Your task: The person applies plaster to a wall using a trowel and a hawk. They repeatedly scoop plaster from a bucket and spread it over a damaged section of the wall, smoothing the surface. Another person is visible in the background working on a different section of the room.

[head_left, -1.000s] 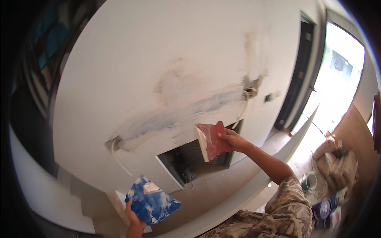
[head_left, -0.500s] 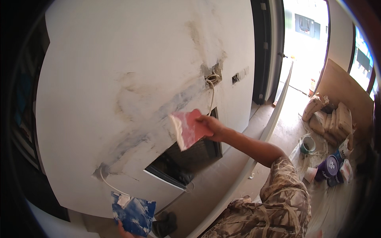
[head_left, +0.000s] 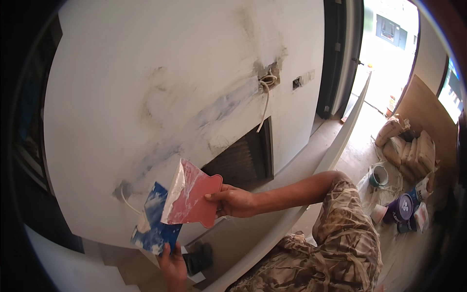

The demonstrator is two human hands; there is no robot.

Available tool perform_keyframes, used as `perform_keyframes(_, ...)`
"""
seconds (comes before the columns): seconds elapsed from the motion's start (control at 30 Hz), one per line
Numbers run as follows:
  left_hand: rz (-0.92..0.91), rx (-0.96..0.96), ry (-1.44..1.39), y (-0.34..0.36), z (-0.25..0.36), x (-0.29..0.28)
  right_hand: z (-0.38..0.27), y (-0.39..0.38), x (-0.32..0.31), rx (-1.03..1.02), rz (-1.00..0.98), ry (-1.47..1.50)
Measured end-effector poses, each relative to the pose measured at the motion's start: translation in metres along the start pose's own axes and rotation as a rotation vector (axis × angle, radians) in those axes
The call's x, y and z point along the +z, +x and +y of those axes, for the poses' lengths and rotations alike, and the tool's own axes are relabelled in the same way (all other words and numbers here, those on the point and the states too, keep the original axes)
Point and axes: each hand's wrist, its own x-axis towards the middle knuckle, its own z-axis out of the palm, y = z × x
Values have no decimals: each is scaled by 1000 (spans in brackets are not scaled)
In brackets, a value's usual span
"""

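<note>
My right hand (head_left: 236, 201) grips a pink, flat plastic spreader (head_left: 195, 196) by its scalloped edge. White filler lies thick along the spreader's straight far edge. Below and left of it, my left hand (head_left: 172, 266) holds a blue flat spreader (head_left: 156, 220) smeared with white, with a lump of filler near its left edge. The pink spreader overlaps the blue one in view; whether they touch I cannot tell. Behind both stands a white wall (head_left: 107, 107) with a slanting patched strip (head_left: 214, 109) between two cable holes.
Loose white cables (head_left: 266, 90) hang from the upper wall hole beside a switch box (head_left: 297, 83). A dark rectangular recess (head_left: 248, 155) opens low in the wall. At right are stacked sacks (head_left: 413, 153), a green bucket (head_left: 378, 175) and a purple tub (head_left: 400, 208) on plastic sheeting.
My right hand has brought the pink spreader left and down, away from the wall strip to the blue spreader. My left hand has risen slightly with the blue one. The view has shifted a little.
</note>
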Motion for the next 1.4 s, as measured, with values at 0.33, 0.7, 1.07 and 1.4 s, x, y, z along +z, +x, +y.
perform_keyframes(0.33, -176, 111, 157, -28, -13, 49, 23, -3, 9, -63, 83, -1)
perform_keyframes(0.7, -672, -192, 454, -55, 12, 35, 9, -31, 37, -89, 102, 49)
perform_keyframes(1.07, -996, 70, 1883, -46, -3, 6, 9, -40, 23, -270, 57, 54)
perform_keyframes(1.4, -874, 1351, 2055, -44, -46, 30, 38, -82, -4, -253, -32, 225)
